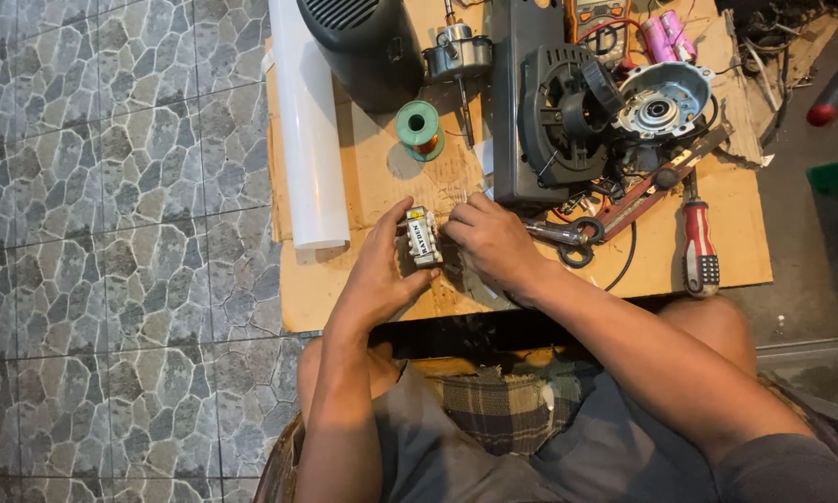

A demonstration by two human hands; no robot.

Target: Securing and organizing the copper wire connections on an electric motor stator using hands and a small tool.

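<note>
Centrally, near the front edge of the cardboard sheet (531,289), a small block-shaped electrical part (423,236) with a pale labelled face is held between both hands. Its long axis runs from the front edge toward the back edge, tilted slightly leftward at the far end. The left hand (377,270) is curled against its left side, thumb and fingers pinching it; the right hand (493,240) is closed toward its right side, fingertips touching it, though what they pinch cannot be told.

Just right of the right hand, scissors (568,233) are laid; farther right, near the right edge, a red-handled screwdriver (699,244) is set pointing toward the back. Behind the hands, a green spool of copper wire (419,126) is seen, with a black motor housing (559,112) and a round metal motor part (661,98) toward the back right corner. A white tube (307,130) is laid along the left edge.

The cardboard is placed on a floor of grey stone-patterned tiles (112,233).
</note>
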